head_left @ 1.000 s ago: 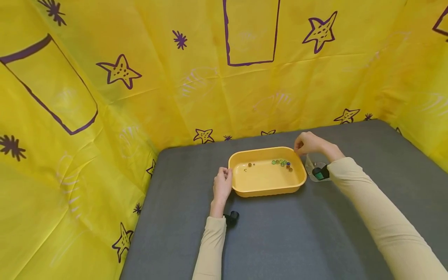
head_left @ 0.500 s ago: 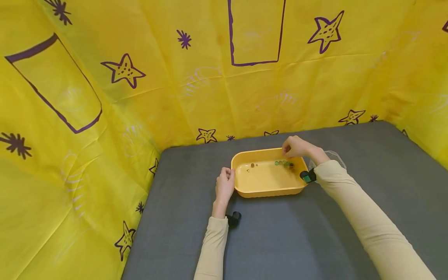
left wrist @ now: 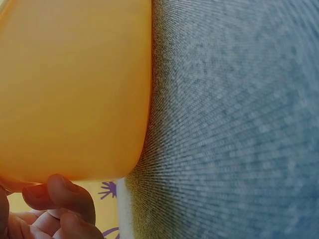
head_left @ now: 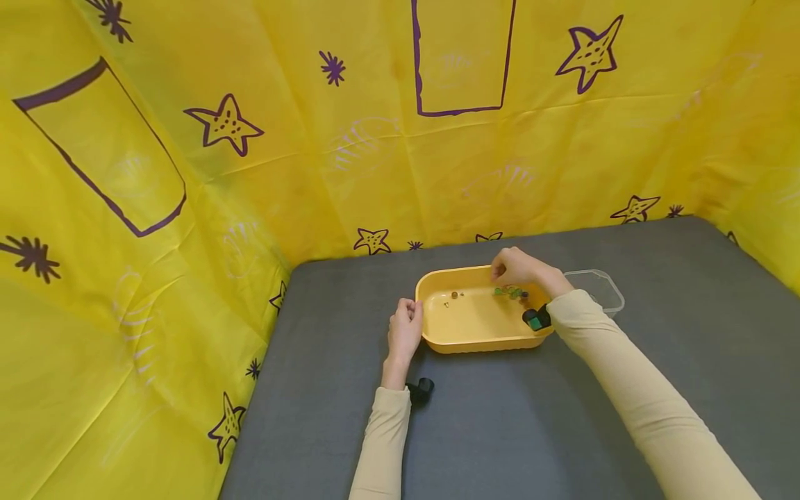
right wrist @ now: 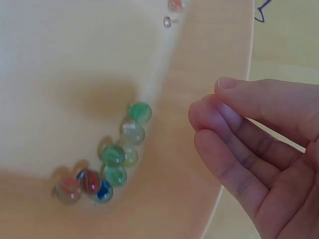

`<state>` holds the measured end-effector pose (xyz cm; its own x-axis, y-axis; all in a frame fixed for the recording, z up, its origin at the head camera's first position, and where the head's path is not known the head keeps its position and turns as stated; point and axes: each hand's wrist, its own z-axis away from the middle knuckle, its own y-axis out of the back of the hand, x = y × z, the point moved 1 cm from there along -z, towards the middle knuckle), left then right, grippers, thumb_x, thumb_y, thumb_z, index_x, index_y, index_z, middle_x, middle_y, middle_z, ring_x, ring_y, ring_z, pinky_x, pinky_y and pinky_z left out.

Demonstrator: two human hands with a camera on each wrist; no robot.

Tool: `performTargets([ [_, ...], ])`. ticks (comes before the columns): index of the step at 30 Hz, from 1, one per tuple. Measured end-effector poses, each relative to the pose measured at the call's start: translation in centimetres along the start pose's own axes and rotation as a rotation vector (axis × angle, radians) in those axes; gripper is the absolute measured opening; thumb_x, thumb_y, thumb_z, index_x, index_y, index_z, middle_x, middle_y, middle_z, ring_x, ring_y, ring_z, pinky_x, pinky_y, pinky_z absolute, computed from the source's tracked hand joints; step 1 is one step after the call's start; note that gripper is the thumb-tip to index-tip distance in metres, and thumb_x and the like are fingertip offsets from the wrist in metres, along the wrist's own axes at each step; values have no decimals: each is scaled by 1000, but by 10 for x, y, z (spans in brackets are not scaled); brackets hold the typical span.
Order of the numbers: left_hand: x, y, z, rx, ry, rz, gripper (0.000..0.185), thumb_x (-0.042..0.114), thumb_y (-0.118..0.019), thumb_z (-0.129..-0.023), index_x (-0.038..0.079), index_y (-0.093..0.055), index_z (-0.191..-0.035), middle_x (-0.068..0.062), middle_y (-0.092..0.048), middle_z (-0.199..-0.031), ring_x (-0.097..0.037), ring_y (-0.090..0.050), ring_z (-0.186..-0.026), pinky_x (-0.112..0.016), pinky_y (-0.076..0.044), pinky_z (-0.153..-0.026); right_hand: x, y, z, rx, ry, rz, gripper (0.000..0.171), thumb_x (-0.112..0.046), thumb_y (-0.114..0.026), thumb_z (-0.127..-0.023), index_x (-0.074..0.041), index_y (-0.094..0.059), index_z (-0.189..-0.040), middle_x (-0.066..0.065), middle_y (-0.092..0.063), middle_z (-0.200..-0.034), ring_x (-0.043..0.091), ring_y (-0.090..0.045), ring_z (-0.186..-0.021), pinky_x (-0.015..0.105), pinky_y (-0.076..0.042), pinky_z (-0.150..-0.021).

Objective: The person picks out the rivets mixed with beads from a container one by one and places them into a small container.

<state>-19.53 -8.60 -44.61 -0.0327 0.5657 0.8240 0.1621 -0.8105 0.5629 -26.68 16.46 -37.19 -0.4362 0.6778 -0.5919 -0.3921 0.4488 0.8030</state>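
Observation:
A yellow plastic tub (head_left: 481, 344) stands on the grey table. At its left end my left hand (head_left: 404, 333) grips the rim; in the left wrist view its bent fingers (left wrist: 70, 196) press against the tub wall. Over the far right of the tub is my right hand (head_left: 520, 268). Its fingers are loosely bent, thumb near the index fingertip, and nothing shows between them. Below them, several glass marbles (right wrist: 113, 155), green, clear, red and blue, cluster along the tub's inside edge. A separate reddish marble (right wrist: 176, 5) lies beside a small metal pin-like piece (right wrist: 168, 22).
A clear plastic container (head_left: 615, 295) stands right of the tub, partly hidden by the right arm. Another tiny gold-coloured piece (head_left: 446, 305) lies on the tub floor at left. Yellow patterned cloth (head_left: 350, 187) walls the back and sides of the grey table (head_left: 487, 430).
My right hand has moved left, from the clear container's side across the rim to over the marbles. The clear container has come into fuller view. My left hand keeps its grip on the tub.

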Motion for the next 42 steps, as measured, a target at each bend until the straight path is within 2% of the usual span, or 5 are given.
performTargets([
  [8,1,1,1,8,-12,-4,21,27,-49,-96,6,-53,-93,-2,-49,-68,-14,-44,-55,-27,-35,-51,-3,-10,-9,-5,-20,-5,4,3,-63,-80,2,-66,-79,8,-62,-69,14,-47,-58,28,-41,-58],
  [17,-1,2,1,-2,-5,19,21,27,-49,-96,6,-52,-93,-2,-48,-69,-14,-44,-54,-25,-35,-50,-10,-19,-19,-9,60,15,4,4,-63,-79,5,-66,-80,9,-62,-69,12,-46,-56,28,-41,-58],
  [32,-2,0,1,-3,-16,16,23,29,-49,-96,7,-52,-92,-2,-47,-66,-14,-43,-53,-26,-34,-50,-19,-32,-36,-42,57,16,4,4,-64,-80,3,-66,-77,6,-60,-68,12,-48,-59,26,-41,-57],
  [42,-3,0,0,15,-34,7,22,29,-49,-96,7,-52,-92,-1,-46,-65,-13,-42,-52,-25,-34,-49,-23,-41,-49,-76,122,25,3,2,-67,-79,4,-68,-79,5,-64,-72,11,-48,-62,24,-42,-59],
])
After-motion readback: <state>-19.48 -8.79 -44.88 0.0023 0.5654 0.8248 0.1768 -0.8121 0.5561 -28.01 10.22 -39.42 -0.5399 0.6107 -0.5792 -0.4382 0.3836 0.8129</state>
